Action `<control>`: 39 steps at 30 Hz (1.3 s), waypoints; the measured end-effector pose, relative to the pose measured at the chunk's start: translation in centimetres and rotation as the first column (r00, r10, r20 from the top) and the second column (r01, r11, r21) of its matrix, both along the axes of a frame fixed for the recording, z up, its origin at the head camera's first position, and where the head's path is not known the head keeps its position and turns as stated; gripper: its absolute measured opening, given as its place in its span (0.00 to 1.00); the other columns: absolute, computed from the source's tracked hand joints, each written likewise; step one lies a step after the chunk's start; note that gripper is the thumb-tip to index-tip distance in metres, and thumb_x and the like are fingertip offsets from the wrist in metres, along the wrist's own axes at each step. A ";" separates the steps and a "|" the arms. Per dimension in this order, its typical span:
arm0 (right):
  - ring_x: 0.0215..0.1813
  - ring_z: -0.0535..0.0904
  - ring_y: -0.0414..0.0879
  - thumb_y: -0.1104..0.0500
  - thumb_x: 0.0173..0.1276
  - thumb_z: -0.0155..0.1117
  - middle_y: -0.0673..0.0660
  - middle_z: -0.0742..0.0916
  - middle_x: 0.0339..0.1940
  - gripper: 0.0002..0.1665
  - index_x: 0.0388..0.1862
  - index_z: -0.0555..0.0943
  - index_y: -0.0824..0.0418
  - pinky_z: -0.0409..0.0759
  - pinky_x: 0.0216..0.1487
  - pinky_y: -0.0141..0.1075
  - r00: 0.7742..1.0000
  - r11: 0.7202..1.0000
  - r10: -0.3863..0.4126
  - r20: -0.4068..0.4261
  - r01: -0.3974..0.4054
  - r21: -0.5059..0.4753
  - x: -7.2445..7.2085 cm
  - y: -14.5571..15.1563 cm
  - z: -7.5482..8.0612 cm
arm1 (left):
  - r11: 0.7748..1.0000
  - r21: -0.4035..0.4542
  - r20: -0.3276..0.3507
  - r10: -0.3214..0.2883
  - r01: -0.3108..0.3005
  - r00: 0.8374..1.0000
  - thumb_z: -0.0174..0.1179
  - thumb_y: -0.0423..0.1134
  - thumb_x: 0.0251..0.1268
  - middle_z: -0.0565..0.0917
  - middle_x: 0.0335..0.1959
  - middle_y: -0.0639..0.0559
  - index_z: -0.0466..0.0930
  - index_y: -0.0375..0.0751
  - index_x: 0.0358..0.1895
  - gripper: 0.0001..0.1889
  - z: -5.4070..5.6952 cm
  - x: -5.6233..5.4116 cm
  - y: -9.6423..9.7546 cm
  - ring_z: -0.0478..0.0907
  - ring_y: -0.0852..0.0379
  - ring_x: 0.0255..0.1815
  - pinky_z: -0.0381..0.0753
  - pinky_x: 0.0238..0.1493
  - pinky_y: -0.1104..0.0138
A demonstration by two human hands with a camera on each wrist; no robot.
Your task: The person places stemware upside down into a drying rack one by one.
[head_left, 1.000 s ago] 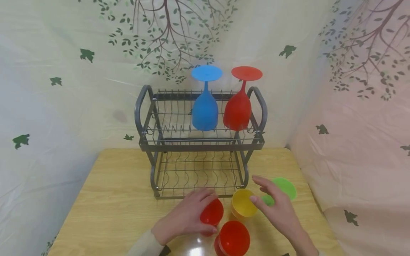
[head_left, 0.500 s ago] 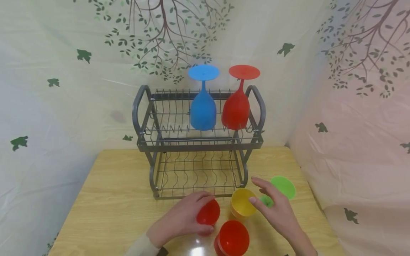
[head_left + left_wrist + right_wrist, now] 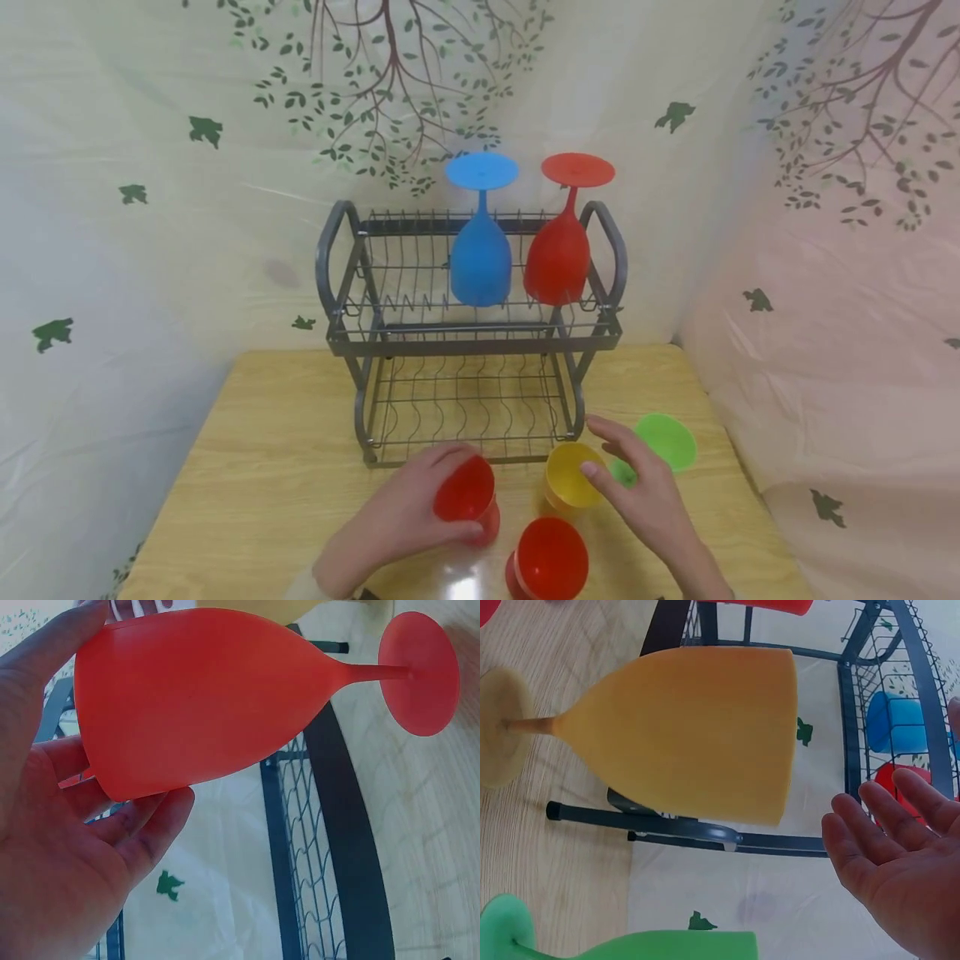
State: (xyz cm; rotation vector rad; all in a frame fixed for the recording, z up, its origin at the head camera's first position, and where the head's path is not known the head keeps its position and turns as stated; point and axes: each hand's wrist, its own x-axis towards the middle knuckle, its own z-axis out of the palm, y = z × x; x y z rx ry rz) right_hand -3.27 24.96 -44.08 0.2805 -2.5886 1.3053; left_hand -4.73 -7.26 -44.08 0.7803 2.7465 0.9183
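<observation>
My left hand [image 3: 408,500] grips a red goblet [image 3: 217,705] by its bowl near the rim, thumb on one side and fingers on the other. In the head view this goblet leans left, its foot showing at lower right. Over by the yellow goblet [image 3: 705,735], my right hand [image 3: 637,492] hovers with relaxed, spread fingers. In the right wrist view a gap separates those fingers from the yellow bowl, which stands upright on the table. A second red goblet [image 3: 552,558] stands nearest to me, and a green goblet [image 3: 667,442] is beyond the right hand.
Behind the hands stands a dark two-tier dish rack [image 3: 472,344]. Upside down on its upper tier are a blue goblet [image 3: 480,258] and a red goblet [image 3: 558,258]. The wooden table [image 3: 262,433] meets a leaf-patterned cloth [image 3: 150,267] at the back and sides.
The left hand has shifted left with the red goblet, whose foot now shows beside the bowl. My right hand has barely moved.
</observation>
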 end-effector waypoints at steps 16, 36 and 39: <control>0.62 0.80 0.50 0.61 0.70 0.71 0.51 0.81 0.71 0.30 0.70 0.78 0.51 0.80 0.62 0.52 1.000 1.000 0.011 0.019 -0.010 -0.023 0.0 -0.8 0.1 | 0.969 0.170 0.111 0.164 -0.181 0.980 0.78 0.62 0.51 0.76 0.69 0.59 0.74 0.57 0.72 0.42 1.3 1.2 -2.2 0.73 0.48 0.67 0.89 0.47 0.56; 0.64 0.79 0.40 0.66 0.68 0.71 0.50 0.82 0.70 0.32 0.69 0.79 0.51 0.77 0.62 0.29 0.998 0.995 0.045 -0.043 -0.049 -0.082 0.3 -1.9 0.3 | 0.845 0.415 0.135 0.311 -0.339 0.941 0.81 0.53 0.51 0.79 0.67 0.57 0.75 0.54 0.72 0.42 1.7 2.3 -4.5 0.77 0.49 0.62 0.86 0.52 0.63; 0.65 0.77 0.37 0.66 0.68 0.70 0.50 0.82 0.70 0.32 0.69 0.79 0.50 0.76 0.62 0.28 0.998 0.994 0.049 -0.044 -0.053 -0.094 0.4 -2.0 0.3 | 0.822 0.443 0.155 0.322 -0.357 0.934 0.81 0.51 0.51 0.78 0.68 0.56 0.75 0.50 0.72 0.42 1.6 2.3 -4.8 0.78 0.49 0.63 0.85 0.56 0.60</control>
